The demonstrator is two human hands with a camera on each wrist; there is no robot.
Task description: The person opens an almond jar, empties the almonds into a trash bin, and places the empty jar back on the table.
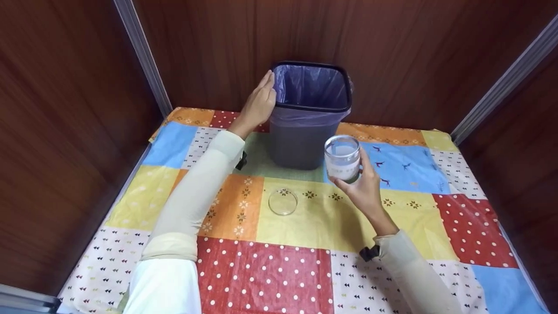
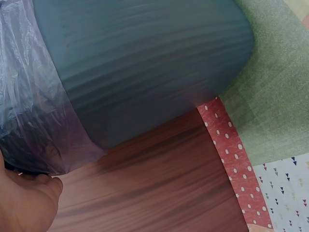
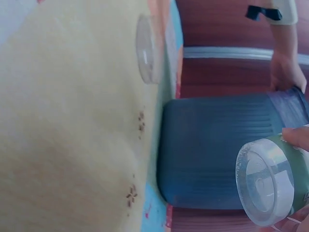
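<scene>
A dark bin [image 1: 301,144] with a purple bag liner [image 1: 314,87] folded over its rim stands at the back of the table. My left hand [image 1: 259,102] touches the rim on the left side, its visible fingers fairly straight; the liner and bin wall fill much of the left wrist view. In my right hand [image 1: 364,185] is a clear jar [image 1: 343,158] with a printed white and green label, gripped between thumb and fingers in front of the bin's right side. The right wrist view shows the jar's base [image 3: 263,183]. A clear round lid or shallow dish [image 1: 283,202] lies between my forearms.
A patchwork-print tablecloth [image 1: 266,274] covers the table. Dark wooden panels [image 1: 235,39] rise behind the bin and on both sides, with metal corner posts [image 1: 146,56]. The bin stands close to the back panel.
</scene>
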